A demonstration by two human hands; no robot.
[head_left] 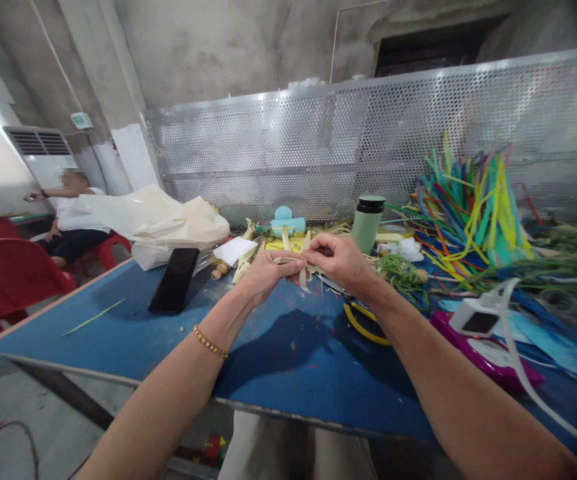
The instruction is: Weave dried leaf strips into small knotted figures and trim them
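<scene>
Over the blue table [278, 373], both my hands meet at some pale, dry strips that look like corn husk [304, 279]. My left hand [271, 268] is closed on the strips, its thumb pressed along the top. My right hand [337, 259] pinches the same strips from the right, fingertips close to the left thumb. Loose ends stick up and hang down between the hands. Scissors with yellow handles [363, 328] lie below my right wrist, their blades partly hidden. Further pale husks [244, 261] lie just beyond my left hand.
A black phone [173, 280] and plastic bags [168, 223] lie left. A green flask [367, 223] stands behind my right hand. Colourful strips [483, 213] and a purple power strip [488, 353] with a charger occupy the right. A perforated metal panel [268, 153] borders the back; another person [76, 207] sits far left.
</scene>
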